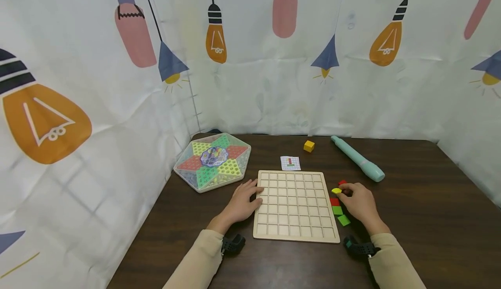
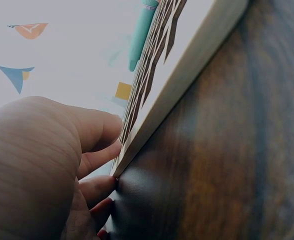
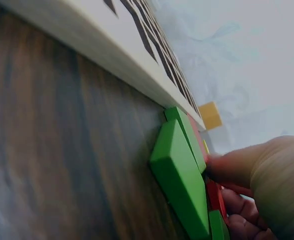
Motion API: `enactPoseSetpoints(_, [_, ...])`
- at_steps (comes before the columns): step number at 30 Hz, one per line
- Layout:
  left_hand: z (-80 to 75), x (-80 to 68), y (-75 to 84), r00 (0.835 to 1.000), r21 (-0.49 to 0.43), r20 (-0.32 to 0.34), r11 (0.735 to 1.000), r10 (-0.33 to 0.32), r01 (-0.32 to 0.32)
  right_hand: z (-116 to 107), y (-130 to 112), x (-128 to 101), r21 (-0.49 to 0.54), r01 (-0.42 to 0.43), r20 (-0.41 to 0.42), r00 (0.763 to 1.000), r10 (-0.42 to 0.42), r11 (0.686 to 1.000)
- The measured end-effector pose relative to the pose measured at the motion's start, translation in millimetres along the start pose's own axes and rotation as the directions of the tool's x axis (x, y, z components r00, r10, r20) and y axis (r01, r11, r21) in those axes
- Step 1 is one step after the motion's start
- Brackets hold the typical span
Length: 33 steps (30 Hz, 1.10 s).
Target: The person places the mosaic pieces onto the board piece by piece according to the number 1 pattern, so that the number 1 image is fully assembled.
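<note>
A square wooden grid board (image 1: 293, 206) lies on the dark table. My left hand (image 1: 241, 200) rests at its left side, thumb and fingertips touching the edge, as the left wrist view also shows. Beyond the board's right edge, my right hand (image 1: 358, 202) pinches a small yellow tile (image 1: 336, 191) between thumb and finger. Around that hand lie red tiles (image 1: 334, 201) and green tiles (image 1: 344, 220), close along the board. In the right wrist view a green tile (image 3: 179, 175) stands large in front, and the yellow one is mostly hidden.
Behind the board lies a small card (image 1: 290, 163) with a coloured grid pattern. A yellow cube (image 1: 308, 146) sits farther back, with a mint-green cylindrical object (image 1: 358, 158) to its right. At the back left is a hexagonal star-patterned game box (image 1: 213, 161). Printed curtains surround the table.
</note>
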<state>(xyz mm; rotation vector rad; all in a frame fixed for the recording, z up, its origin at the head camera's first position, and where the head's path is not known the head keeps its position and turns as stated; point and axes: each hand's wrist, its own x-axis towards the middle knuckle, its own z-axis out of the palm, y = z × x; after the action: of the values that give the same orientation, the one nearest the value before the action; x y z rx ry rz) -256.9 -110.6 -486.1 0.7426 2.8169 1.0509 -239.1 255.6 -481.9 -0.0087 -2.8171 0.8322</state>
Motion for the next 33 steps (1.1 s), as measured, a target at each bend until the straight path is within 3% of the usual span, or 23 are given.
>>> enactPoseSetpoints(6, [-1.0, 0.3, 0.5, 1.0, -0.01, 0.001, 1.0, 0.0, 0.0, -0.7, 1.9, 1.9, 0.005, 0.004, 0.014, 1.0, -0.004, 1.0])
enactPoseSetpoints(14, [-1.8, -0.5, 1.9, 1.0, -0.011, 0.01, 1.0, -0.005, 0.006, -1.2, 0.4, 1.6, 0.057, 0.011, -0.042, 0.999, -0.009, 0.998])
enactPoseSetpoints(23, [-0.4, 0.5, 0.6, 0.999, -0.035, -0.008, 0.999, -0.032, 0.032, 3.8, -13.3, 2.0, 0.129, 0.128, -0.09, 0.989, -0.117, 0.983])
enactPoseSetpoints(33, [-0.2, 0.0, 1.4, 0.999, -0.038, -0.012, 0.998, -0.041, 0.041, 13.4, -39.8, 9.5, 0.124, 0.183, -0.028, 0.983, -0.181, 0.975])
